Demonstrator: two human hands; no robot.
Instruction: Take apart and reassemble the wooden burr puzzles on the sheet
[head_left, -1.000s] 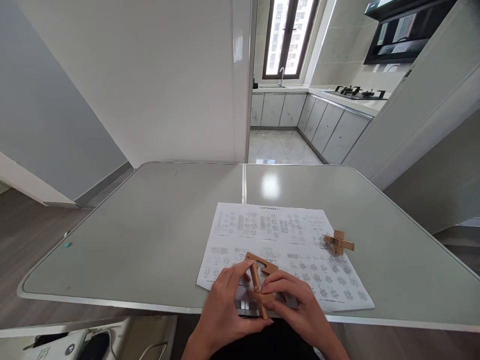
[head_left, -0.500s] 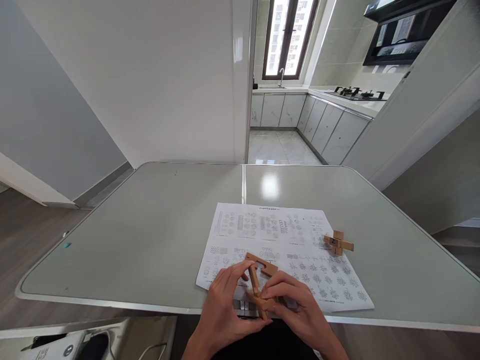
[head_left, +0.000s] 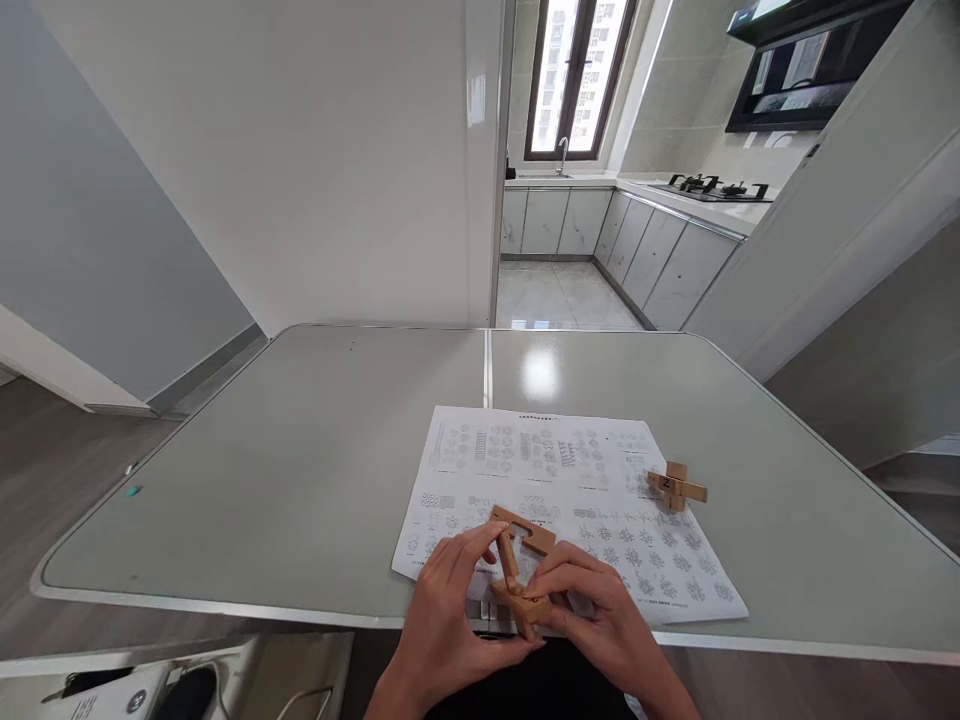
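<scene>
Near the table's front edge, my left hand (head_left: 455, 610) grips an upright wooden puzzle piece (head_left: 508, 560) between the index finger at its top and the thumb low down. Crossing it is a second wooden piece (head_left: 517, 603), pinched by my right hand (head_left: 589, 605). The two pieces touch and form a cross; how they interlock is partly hidden by my fingers. Just beyond my hands, a notched wooden piece (head_left: 538, 538) lies on the printed instruction sheet (head_left: 465, 480). An assembled wooden cross (head_left: 676, 486) rests on the sheet's right edge.
The grey-green table (head_left: 262, 480) has a metal-trimmed edge and a centre seam. A small teal bit (head_left: 133, 491) lies near its left edge. Below, at the lower left, are a white box (head_left: 105, 695) and a cable. A kitchen with a gas hob (head_left: 712, 187) shows through the doorway.
Almost nothing differs. The upright piece and the fingers around it have shifted very slightly; the sheet, notched piece and assembled cross stay where they were.
</scene>
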